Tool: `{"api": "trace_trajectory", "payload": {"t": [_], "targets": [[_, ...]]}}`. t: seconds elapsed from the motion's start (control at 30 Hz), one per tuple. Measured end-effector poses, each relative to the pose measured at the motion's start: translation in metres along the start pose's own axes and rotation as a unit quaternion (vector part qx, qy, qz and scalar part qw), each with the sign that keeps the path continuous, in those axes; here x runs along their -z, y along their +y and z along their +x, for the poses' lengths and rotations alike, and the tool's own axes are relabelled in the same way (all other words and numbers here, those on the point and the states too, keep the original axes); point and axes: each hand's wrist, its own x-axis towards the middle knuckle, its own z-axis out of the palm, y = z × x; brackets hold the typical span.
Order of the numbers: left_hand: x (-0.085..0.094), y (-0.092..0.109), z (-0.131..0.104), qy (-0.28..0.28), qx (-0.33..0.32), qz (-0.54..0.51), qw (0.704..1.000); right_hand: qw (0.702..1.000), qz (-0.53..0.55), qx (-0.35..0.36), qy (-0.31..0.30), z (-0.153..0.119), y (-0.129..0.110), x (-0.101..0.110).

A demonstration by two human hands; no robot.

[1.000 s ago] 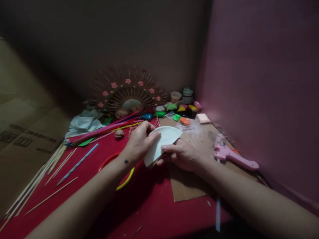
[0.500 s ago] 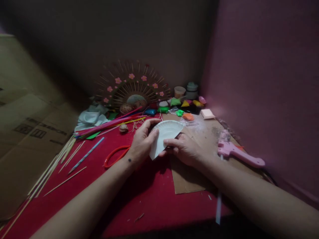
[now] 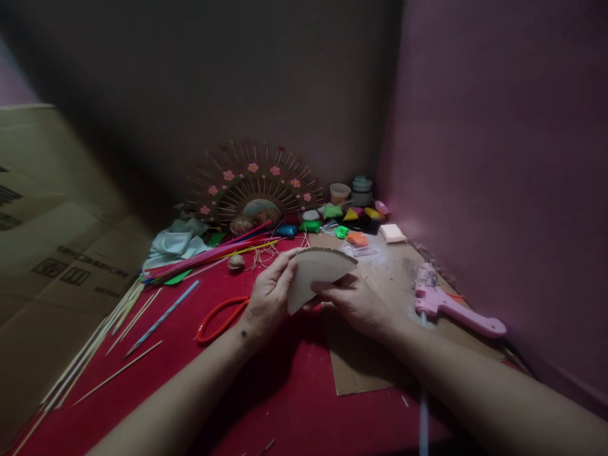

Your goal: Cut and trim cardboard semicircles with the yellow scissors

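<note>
A pale fan-shaped piece (image 3: 316, 273) with a dark curved upper edge is held between both hands above the red table. My left hand (image 3: 272, 286) pinches its left side, thumb on the near face. At its lower right edge, my right hand (image 3: 349, 299) grips it, with the thumb in front and the other fingers mostly hidden behind. Red scissor-like handles (image 3: 221, 320) lie left of my left hand. Under and beyond my right hand is a flat cardboard sheet (image 3: 356, 373).
A pink glue gun (image 3: 458, 310) rests at the right. Wooden sticks (image 3: 118, 372) and a striped pencil (image 3: 164, 316) lie left. Behind are pipe cleaners (image 3: 213, 253), colored clay packs (image 3: 311, 225), a cup (image 3: 340, 192) and a flowered stick fan (image 3: 256, 183). A cardboard box (image 3: 61, 253) stands left.
The piece in my hands now shows a plain, darker face with a dark curved edge instead of the whitish ridged face. The view has tilted, so the scene sits lower.
</note>
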Motion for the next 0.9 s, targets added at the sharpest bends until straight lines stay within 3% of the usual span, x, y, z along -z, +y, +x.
{"api": "trace_trajectory", "payload": {"t": [0.2, 0.37, 0.47, 0.57, 0.63, 0.73, 0.83, 0.9], "targets": [[-0.001, 0.001, 0.000, -0.014, 0.071, -0.024, 0.997, 0.999, 0.018, -0.005, -0.033, -0.001, 0.002, 0.000], [0.001, -0.002, 0.001, -0.017, 0.045, -0.019, 0.999, 0.998, 0.047, -0.023, -0.040, 0.000, 0.001, 0.001], [0.000, -0.005, 0.005, 0.003, 0.026, -0.003, 1.000, 0.998, 0.032, -0.038, -0.041, 0.000, -0.001, 0.001], [0.008, -0.006, 0.016, 0.055, 0.048, -0.030, 0.997, 0.997, 0.031, -0.059, -0.035, -0.001, -0.002, 0.001], [0.028, -0.003, 0.026, 0.099, 0.055, -0.032, 0.993, 0.997, 0.027, -0.071, -0.004, -0.002, -0.003, 0.000], [0.080, 0.005, 0.037, 0.148, 0.078, -0.019, 0.986, 0.996, 0.022, -0.075, 0.039, -0.002, -0.007, -0.002], [0.137, 0.007, 0.031, 0.214, 0.102, 0.008, 0.972, 0.994, 0.035, -0.079, 0.060, -0.001, -0.009, -0.003], [0.165, 0.000, 0.021, 0.225, 0.136, 0.028, 0.964, 0.994, 0.033, -0.084, 0.067, -0.001, -0.009, -0.004]]}}
